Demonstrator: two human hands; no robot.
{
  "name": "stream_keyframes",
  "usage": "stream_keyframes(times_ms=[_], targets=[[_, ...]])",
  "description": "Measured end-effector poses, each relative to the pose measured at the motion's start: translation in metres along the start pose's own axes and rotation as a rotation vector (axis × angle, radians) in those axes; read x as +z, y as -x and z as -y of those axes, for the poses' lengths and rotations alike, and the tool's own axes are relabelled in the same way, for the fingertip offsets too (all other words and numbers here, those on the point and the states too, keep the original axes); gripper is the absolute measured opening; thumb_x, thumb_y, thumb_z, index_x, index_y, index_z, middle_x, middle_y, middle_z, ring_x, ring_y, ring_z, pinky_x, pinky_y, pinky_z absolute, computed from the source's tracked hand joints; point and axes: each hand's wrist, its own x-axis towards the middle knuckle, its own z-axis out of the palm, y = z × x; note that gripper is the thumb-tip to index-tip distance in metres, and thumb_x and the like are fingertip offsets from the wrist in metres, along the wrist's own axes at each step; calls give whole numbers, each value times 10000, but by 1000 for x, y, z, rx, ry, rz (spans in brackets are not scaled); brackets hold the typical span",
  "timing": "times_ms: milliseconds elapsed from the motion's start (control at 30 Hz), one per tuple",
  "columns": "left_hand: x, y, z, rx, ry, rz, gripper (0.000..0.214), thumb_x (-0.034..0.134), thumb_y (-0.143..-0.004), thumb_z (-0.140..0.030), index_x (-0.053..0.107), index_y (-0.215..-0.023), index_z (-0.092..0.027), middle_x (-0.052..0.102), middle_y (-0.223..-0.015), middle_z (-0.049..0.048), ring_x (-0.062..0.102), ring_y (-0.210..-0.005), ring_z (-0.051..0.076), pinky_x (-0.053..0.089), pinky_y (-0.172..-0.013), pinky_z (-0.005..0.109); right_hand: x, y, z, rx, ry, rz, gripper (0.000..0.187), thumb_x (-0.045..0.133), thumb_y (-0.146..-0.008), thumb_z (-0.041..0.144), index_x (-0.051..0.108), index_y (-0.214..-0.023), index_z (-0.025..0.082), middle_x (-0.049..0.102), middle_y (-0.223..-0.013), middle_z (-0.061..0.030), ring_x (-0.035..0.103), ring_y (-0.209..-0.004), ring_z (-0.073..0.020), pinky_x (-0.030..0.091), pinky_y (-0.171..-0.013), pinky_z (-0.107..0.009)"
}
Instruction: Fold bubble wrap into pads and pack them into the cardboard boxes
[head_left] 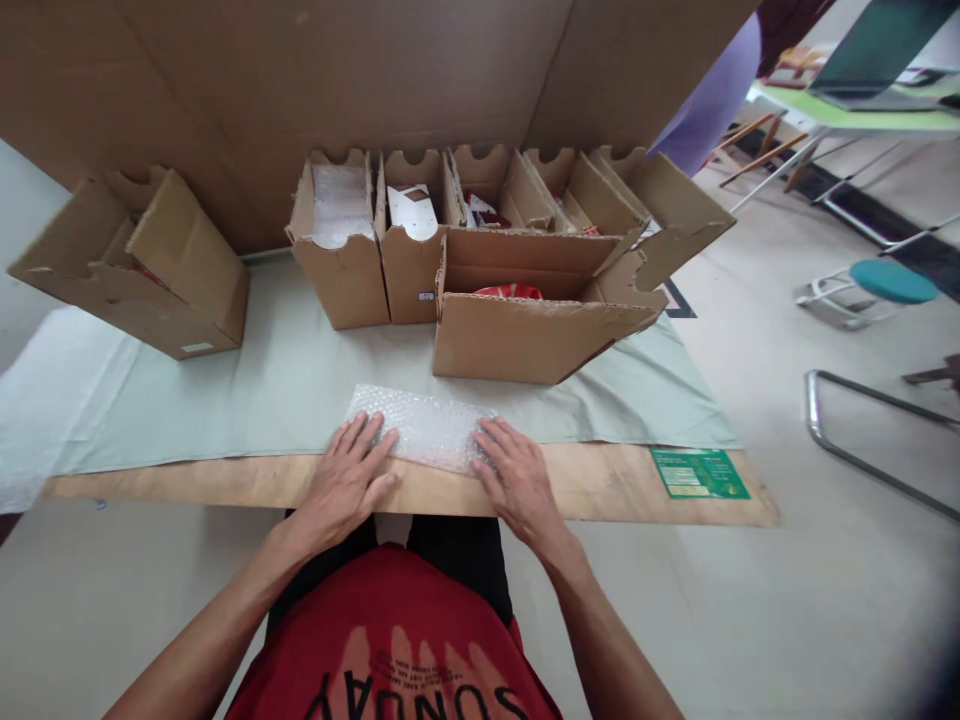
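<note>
A clear bubble wrap piece (431,425) lies flat near the front edge of the table, partly on the pale cloth and partly on bare wood. My left hand (349,475) rests on its left end, palm down with the fingers spread. On the right end lies my right hand (517,475), also palm down, fingers stretched out and slightly apart. Neither hand grips anything. Whether the wrap is a single sheet, a folded one or a pouch, I cannot tell.
Behind the wrap stand several open cardboard boxes; one (341,280) holds bubble wrap, another (409,275) a white item. A box lying crosswise (525,335) contains something red. Another box (187,275) stands left. A green card (697,473) lies at the right corner.
</note>
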Motion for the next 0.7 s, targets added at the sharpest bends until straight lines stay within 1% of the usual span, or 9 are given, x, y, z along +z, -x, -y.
stream_keyframes(times_ms=[100, 167, 200, 300, 367, 467, 567, 633, 700], targets=[[-10, 12, 16, -68, 86, -97, 428, 455, -1021, -369, 594, -1401, -228, 564, -1510, 129, 449, -1456, 315, 388, -1189, 523, -19, 14, -25, 133, -8, -181, 276, 484, -1036, 316, 714, -1154, 219, 724, -1279, -119, 644, -1235, -300, 491, -1014, -502], [-12, 4, 24, -135, 114, -196, 387, 472, -1003, -374, 646, -1314, -221, 638, -1402, 138, 538, -1364, 313, 436, -1148, 505, -25, 12, -31, 178, -7, -267, 270, 479, -1032, 318, 718, -1102, 213, 739, -1219, -119, 658, -1185, -290, 489, -1010, -497], [-13, -4, 26, -166, 115, -236, 377, 485, -989, -372, 660, -1281, -210, 654, -1366, 149, 568, -1322, 319, 454, -1127, 506, -25, 7, -30, 184, -2, -283, 267, 485, -1024, 322, 716, -1093, 208, 734, -1222, -126, 648, -1190, -297, 484, -1014, -505], [-12, -30, 27, -218, 84, -270, 387, 519, -938, -358, 673, -1238, -169, 654, -1336, 197, 595, -1259, 360, 482, -1078, 549, -20, -12, -21, 196, 29, -243, 270, 526, -987, 349, 711, -1112, 197, 688, -1296, -161, 599, -1245, -348, 475, -1009, -550], [-13, -38, 23, -169, 69, -244, 402, 537, -919, -344, 666, -1251, -157, 627, -1377, 214, 560, -1305, 382, 470, -1085, 573, -18, -19, -11, 173, 36, -175, 305, 567, -958, 367, 694, -1175, 193, 647, -1357, -180, 575, -1274, -371, 483, -996, -558], [-15, -31, 15, -17, 92, -167, 388, 557, -920, -311, 657, -1272, -183, 586, -1455, 182, 481, -1406, 365, 431, -1138, 556, -19, -11, 1, 56, -9, -52, 385, 609, -937, 371, 642, -1288, 213, 599, -1431, -165, 569, -1290, -352, 495, -1006, -529], [-14, -15, 13, 22, 139, -106, 357, 571, -924, -304, 665, -1256, -210, 601, -1450, 151, 497, -1402, 343, 432, -1143, 544, -23, 8, 5, 4, -38, 31, 393, 616, -938, 376, 633, -1305, 236, 585, -1454, -150, 571, -1290, -345, 488, -1022, -532], [-12, -8, 14, 1, 175, -126, 329, 570, -939, -323, 678, -1231, -218, 626, -1421, 141, 527, -1374, 332, 448, -1128, 533, -24, 16, 3, 36, -45, 12, 374, 597, -955, 386, 643, -1291, 229, 599, -1433, -156, 584, -1270, -345, 488, -1016, -533], [-11, -10, 16, -20, 205, -188, 298, 559, -956, -335, 695, -1196, -223, 667, -1363, 131, 572, -1320, 318, 474, -1101, 515, -22, 13, 0, 70, -35, -36, 353, 559, -982, 374, 646, -1290, 225, 625, -1398, -148, 601, -1237, -329, 492, -1000, -508]])
